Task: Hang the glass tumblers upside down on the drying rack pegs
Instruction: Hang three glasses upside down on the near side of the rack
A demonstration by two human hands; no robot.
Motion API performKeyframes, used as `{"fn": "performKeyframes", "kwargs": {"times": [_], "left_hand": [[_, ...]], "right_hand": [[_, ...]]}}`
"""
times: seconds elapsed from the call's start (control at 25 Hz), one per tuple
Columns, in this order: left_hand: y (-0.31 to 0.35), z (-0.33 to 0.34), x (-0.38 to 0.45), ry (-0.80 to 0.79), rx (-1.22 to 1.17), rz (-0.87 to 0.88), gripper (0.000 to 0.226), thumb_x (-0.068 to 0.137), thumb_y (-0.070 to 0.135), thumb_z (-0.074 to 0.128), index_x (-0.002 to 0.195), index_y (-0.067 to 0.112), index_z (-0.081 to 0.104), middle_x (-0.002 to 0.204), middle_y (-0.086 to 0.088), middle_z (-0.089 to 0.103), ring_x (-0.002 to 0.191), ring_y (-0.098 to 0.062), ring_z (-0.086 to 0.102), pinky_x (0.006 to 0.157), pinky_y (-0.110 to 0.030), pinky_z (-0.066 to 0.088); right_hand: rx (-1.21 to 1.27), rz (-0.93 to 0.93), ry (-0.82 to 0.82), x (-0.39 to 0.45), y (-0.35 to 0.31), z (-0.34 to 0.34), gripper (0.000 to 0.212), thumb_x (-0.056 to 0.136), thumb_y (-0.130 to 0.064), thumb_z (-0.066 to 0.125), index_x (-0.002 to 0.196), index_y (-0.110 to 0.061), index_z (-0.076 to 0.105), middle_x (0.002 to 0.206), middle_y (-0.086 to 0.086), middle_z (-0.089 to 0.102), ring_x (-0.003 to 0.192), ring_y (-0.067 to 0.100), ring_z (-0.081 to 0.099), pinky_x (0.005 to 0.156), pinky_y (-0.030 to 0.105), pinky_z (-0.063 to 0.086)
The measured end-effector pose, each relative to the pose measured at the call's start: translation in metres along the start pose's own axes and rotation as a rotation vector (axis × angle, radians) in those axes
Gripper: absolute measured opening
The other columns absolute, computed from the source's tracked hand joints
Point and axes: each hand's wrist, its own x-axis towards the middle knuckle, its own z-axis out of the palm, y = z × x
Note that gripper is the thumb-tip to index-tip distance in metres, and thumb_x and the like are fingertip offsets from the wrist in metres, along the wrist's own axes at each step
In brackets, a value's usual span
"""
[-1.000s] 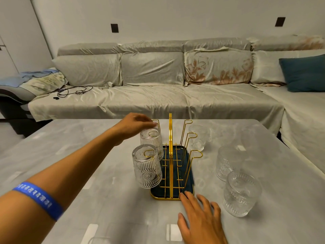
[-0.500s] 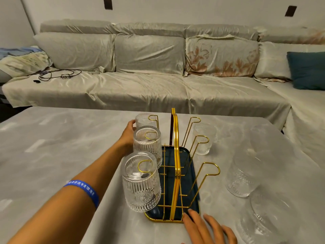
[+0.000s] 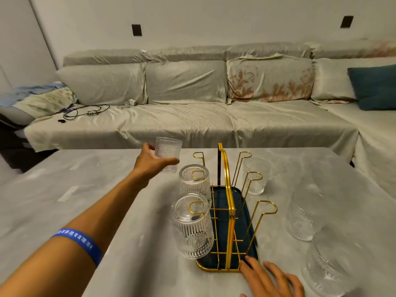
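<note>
1. A ribbed glass tumbler (image 3: 168, 151) is gripped by the fingers of the left hand (image 3: 150, 162), held upright above the tabletop (image 3: 90, 202), left of the far peg (image 3: 198, 156)
2. Two tumblers (image 3: 194, 221) are hung upside down on the left pegs of the gold drying rack (image 3: 227, 213)
3. The right hand (image 3: 271, 279) is laid with fingers spread, holding nothing, its fingertips at the rack's near corner
4. Three tumblers (image 3: 304, 217) are seen on the tabletop to the right

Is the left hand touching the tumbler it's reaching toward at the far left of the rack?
Touching. The head view shows the left hand wrapped around the tumbler, thumb across its front and fingers behind, beside the rack.
</note>
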Motion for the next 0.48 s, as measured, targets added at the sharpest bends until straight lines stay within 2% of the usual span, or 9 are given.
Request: {"fn": "performKeyframes", "kwargs": {"times": [0.04, 0.08, 0.16, 0.24, 0.28, 0.36, 0.4, 0.44, 0.48], "left_hand": [[0.012, -0.019, -0.005, 0.015, 0.020, 0.022, 0.085, 0.043, 0.048, 0.090, 0.111, 0.025, 0.044, 0.106, -0.003, 0.059, 0.092, -0.021, 0.060, 0.071, -0.039, 0.053], [0.026, -0.036, -0.008, 0.023, 0.033, 0.045, 0.086, 0.042, 0.049, 0.090, 0.112, 0.027, 0.045, 0.106, -0.003, 0.059, 0.092, -0.023, 0.060, 0.072, -0.040, 0.054], [0.053, -0.065, -0.017, 0.012, 0.038, 0.079, 0.081, 0.044, 0.049, 0.091, 0.112, 0.028, 0.052, 0.103, 0.000, 0.062, 0.090, -0.022, 0.063, 0.065, -0.037, 0.056], [0.077, -0.080, -0.023, -0.011, -0.010, 0.073, 0.080, 0.042, 0.048, 0.092, 0.113, 0.030, 0.058, 0.102, 0.003, 0.066, 0.089, -0.018, 0.065, 0.057, -0.032, 0.057], [0.087, -0.082, -0.026, -0.011, -0.028, 0.061, 0.084, 0.040, 0.048, 0.092, 0.114, 0.029, 0.058, 0.103, 0.003, 0.066, 0.089, -0.018, 0.066, 0.055, -0.032, 0.057], [0.106, -0.077, -0.032, 0.043, -0.028, 0.057, 0.093, 0.041, 0.049, 0.091, 0.121, 0.022, 0.053, 0.107, 0.001, 0.064, 0.090, -0.019, 0.065, 0.060, -0.034, 0.058], [0.113, -0.072, -0.035, 0.082, -0.002, 0.073, 0.096, 0.043, 0.050, 0.091, 0.125, 0.018, 0.051, 0.109, 0.001, 0.061, 0.091, -0.020, 0.063, 0.063, -0.034, 0.057], [0.119, -0.066, -0.038, 0.112, 0.039, 0.099, 0.096, 0.046, 0.050, 0.090, 0.126, 0.016, 0.050, 0.110, 0.000, 0.058, 0.091, -0.020, 0.061, 0.063, -0.032, 0.055], [0.123, -0.060, -0.039, 0.124, 0.075, 0.124, 0.093, 0.048, 0.048, 0.090, 0.125, 0.014, 0.051, 0.107, -0.001, 0.057, 0.089, -0.020, 0.061, 0.062, -0.029, 0.052]], "right_hand": [[0.065, 0.035, -0.128, -0.023, -0.036, -0.007, 0.071, 0.088, -0.057, 0.012, 0.088, -0.028, 0.077, 0.096, -0.007, 0.075, 0.074, 0.025, 0.071, 0.072, 0.033, 0.030], [0.134, -0.019, -0.230, -0.038, -0.055, -0.023, 0.060, 0.084, -0.055, 0.024, 0.088, -0.028, 0.077, 0.098, -0.007, 0.075, 0.076, 0.025, 0.071, 0.075, 0.036, 0.035], [0.078, -0.037, -0.320, -0.043, -0.062, -0.016, 0.049, 0.063, -0.056, 0.044, 0.089, -0.030, 0.077, 0.098, -0.008, 0.074, 0.078, 0.024, 0.071, 0.072, 0.044, 0.045], [0.143, 0.046, -0.357, -0.040, -0.063, -0.031, 0.051, 0.048, -0.057, 0.060, 0.089, -0.031, 0.076, 0.098, -0.010, 0.074, 0.078, 0.022, 0.071, 0.061, 0.046, 0.054], [0.131, 0.056, -0.311, -0.038, -0.058, -0.033, 0.054, 0.044, -0.056, 0.065, 0.091, -0.031, 0.076, 0.099, -0.010, 0.074, 0.079, 0.021, 0.071, 0.059, 0.045, 0.055], [0.097, -0.006, -0.363, -0.048, -0.060, -0.036, 0.057, 0.052, -0.057, 0.065, 0.104, -0.034, 0.072, 0.113, -0.012, 0.070, 0.094, 0.022, 0.069, 0.069, 0.050, 0.054], [0.103, -0.034, -0.343, -0.048, -0.060, -0.036, 0.059, 0.064, -0.058, 0.058, 0.119, -0.039, 0.062, 0.130, -0.015, 0.059, 0.113, 0.022, 0.060, 0.084, 0.054, 0.048], [0.082, -0.052, -0.278, -0.044, -0.057, -0.028, 0.062, 0.075, -0.059, 0.046, 0.135, -0.043, 0.044, 0.147, -0.017, 0.039, 0.131, 0.021, 0.042, 0.099, 0.054, 0.035], [0.086, -0.055, -0.288, -0.043, -0.054, -0.024, 0.064, 0.081, -0.060, 0.034, 0.143, -0.045, 0.025, 0.155, -0.019, 0.020, 0.140, 0.018, 0.023, 0.107, 0.049, 0.021]]}}
